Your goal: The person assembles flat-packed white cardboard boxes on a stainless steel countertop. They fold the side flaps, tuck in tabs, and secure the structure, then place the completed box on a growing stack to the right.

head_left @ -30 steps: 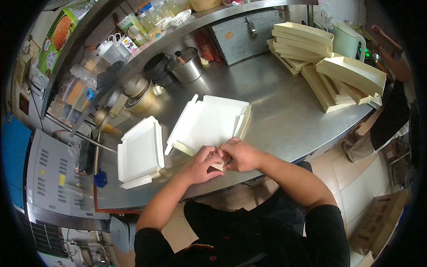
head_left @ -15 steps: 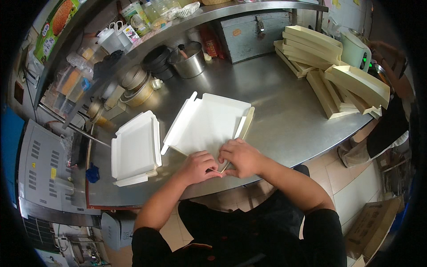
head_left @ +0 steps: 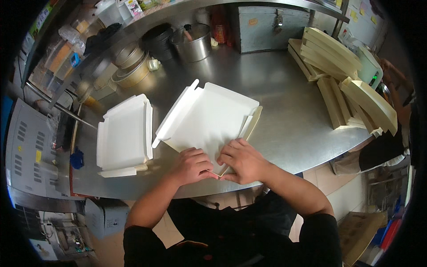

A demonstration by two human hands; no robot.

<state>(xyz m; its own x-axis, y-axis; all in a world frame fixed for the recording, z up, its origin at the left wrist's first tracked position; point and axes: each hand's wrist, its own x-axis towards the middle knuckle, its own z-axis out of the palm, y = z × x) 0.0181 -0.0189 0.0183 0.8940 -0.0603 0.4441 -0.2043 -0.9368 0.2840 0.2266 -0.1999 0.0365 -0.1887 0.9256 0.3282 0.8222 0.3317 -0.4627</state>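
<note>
A flat-lying cardboard box blank [head_left: 209, 118], white inside and cream outside, lies partly folded on the steel table. Its right wall and near corner stand up; the left flap lies out flat. My left hand [head_left: 194, 166] pinches the near corner from the left side. From the right, my right hand [head_left: 242, 161] grips the same corner, thumb outside and fingers over the inner face. Both hands meet there, and the fingertips partly hide the fold. To the left rests a stack of unfolded white blanks [head_left: 125, 133].
Folded cream box trays [head_left: 331, 53] are piled at the right, by a pale green jug [head_left: 369, 66]. Along the back stand a steel pot [head_left: 192, 43], round pans [head_left: 132, 71] and a grey metal case [head_left: 271, 29]. A person [head_left: 391, 147] stands beyond the table's right end.
The view has shifted, so the table's contents sit differently in the picture. My hands stay at the same near corner, which is now drawn together into a sharper fold.
</note>
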